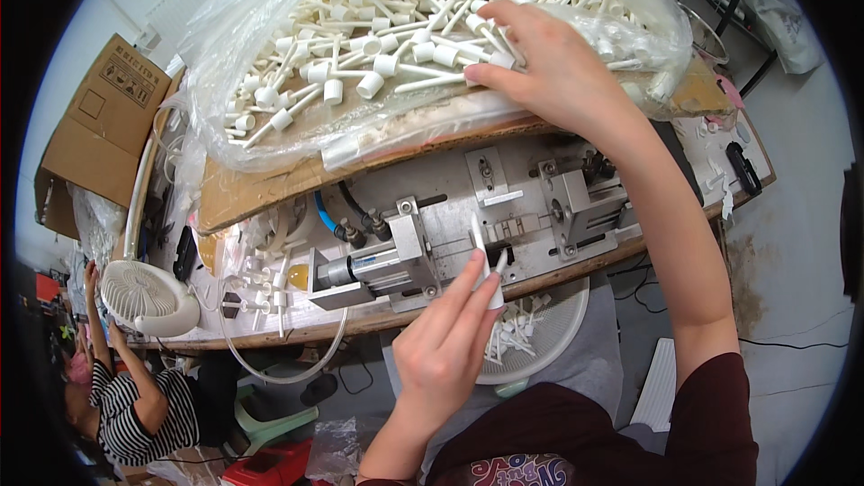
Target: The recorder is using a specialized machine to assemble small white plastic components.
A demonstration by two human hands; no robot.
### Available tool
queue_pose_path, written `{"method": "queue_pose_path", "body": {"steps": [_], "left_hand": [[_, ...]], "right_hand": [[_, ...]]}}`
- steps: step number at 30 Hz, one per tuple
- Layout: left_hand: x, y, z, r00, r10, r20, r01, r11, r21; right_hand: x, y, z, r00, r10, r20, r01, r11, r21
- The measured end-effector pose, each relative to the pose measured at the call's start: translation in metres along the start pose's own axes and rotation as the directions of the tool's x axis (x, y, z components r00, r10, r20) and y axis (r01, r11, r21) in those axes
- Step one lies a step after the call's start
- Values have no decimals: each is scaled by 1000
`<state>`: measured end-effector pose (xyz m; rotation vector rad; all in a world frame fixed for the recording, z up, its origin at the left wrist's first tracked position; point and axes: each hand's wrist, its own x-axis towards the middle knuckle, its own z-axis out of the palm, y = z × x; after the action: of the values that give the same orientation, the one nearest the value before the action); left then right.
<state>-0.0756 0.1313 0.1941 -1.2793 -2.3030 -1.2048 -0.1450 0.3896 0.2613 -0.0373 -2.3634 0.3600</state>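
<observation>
My left hand is closed on white caps with stems in front of the metal fixture. One long stem points up past my fingertips, and a shorter white tip shows beside it. How many pieces are in my fingers is partly hidden. My right hand reaches over the fixture into a large heap of white stemmed caps. Its thumb and forefinger are spread around a few caps at the heap's near edge, the thumb touching one. The heap lies in a clear plastic bag on a cardboard sheet.
Below the bench edge, a white mesh basket holds more stemmed caps. A small white fan and a loose hose are at the left, near an open cardboard box. Another person in a striped shirt sits at lower left.
</observation>
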Motion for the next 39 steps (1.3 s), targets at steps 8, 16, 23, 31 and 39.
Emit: {"method": "queue_pose_path", "body": {"steps": [8, 16, 23, 31, 39], "left_hand": [[5, -4, 19, 986, 57, 158, -102, 950, 297], [8, -10, 17, 977, 92, 192, -136, 963, 231], [9, -7, 15, 988, -18, 151, 11, 999, 49], [32, 7, 2, 945, -147, -291, 11, 907, -421], [32, 15, 6, 955, 80, -286, -120, 985, -125]], "right_hand": [[11, -24, 21, 981, 30, 194, -34, 999, 22], [-1, -14, 20, 991, -125, 42, 114, 972, 203], [10, -11, 5, 979, 124, -163, -49, 915, 401], [-38, -70, -46, 980, 196, 19, -147, 667, 730], [-115, -105, -26, 854, 383, 352, -390, 25, 921]]}}
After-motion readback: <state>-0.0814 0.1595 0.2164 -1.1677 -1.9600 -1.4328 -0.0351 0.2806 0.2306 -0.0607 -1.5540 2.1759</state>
